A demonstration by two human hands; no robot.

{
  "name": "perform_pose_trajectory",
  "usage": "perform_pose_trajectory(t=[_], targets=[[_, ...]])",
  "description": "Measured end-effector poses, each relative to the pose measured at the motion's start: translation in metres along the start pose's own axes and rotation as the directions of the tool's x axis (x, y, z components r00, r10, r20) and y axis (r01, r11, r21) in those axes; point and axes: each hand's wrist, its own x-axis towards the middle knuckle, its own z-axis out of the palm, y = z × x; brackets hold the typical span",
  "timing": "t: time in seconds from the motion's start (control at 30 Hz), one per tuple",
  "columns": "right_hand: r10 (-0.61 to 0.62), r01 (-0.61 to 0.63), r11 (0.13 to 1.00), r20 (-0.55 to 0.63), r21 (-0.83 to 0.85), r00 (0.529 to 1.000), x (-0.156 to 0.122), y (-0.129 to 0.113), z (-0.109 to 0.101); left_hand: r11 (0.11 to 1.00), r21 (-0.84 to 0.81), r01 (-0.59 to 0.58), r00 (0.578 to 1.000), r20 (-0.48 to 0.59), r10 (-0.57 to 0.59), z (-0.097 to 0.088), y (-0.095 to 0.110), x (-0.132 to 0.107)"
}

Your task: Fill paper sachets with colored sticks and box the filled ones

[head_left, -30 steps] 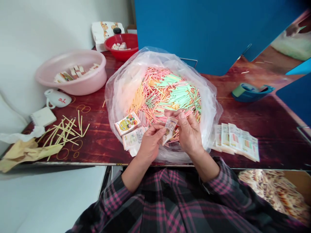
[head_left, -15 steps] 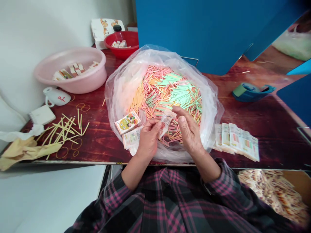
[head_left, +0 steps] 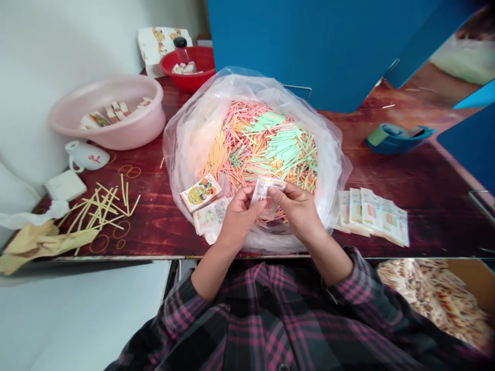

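Note:
Both hands grip a small printed packet point(head_left: 266, 188) over the near side of a clear plastic bag point(head_left: 185, 134). My left hand point(head_left: 240, 219) pinches its left edge, and the thumb of my right hand point(head_left: 301, 211) presses on its upper right. Inside the bag lies a heap of thin coloured sticks point(head_left: 288, 147), pink, orange and mint green. Left of my left hand, several printed packets point(head_left: 201, 193) rest on the bag's edge. A fanned row of packets point(head_left: 373, 211) lies to the right, with coloured sticks showing through their fronts.
At the left stand a pink basin point(head_left: 112, 134) and a red basin point(head_left: 193, 80) with small packs inside, and a white cup point(head_left: 91, 155). Loose yellow sticks point(head_left: 102, 203) and rubber bands lie nearby. A blue container point(head_left: 398, 141) sits right, before a blue panel point(head_left: 301, 46).
My right hand has come down and closed on the packet's right side. The packet now faces up flatter between both hands. The view has shifted slightly.

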Motion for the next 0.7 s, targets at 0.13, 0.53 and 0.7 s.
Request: perform_pose_trajectory(t=[0.13, 0.53, 0.7], targets=[[-0.106, 0.104, 0.991, -0.022, -0.080, 0.994, -0.002, 0.001, 0.005, 0.995, 0.091, 0.031, 1.000, 0.001, -0.031, -0.003, -0.001, -0.001], [-0.214, 0.101, 0.932, -0.306, -0.347, 0.928, -0.030, -0.022, -0.101, 0.593, 0.755, -0.278, 0.949, 0.120, 0.292, -0.040, 0.038, -0.028], [-0.326, -0.064, 0.791, -0.508, -0.608, 0.797, -0.040, -0.020, -0.207, 0.097, 0.924, -0.370, 0.821, 0.276, 0.500, -0.093, 0.041, -0.031]])
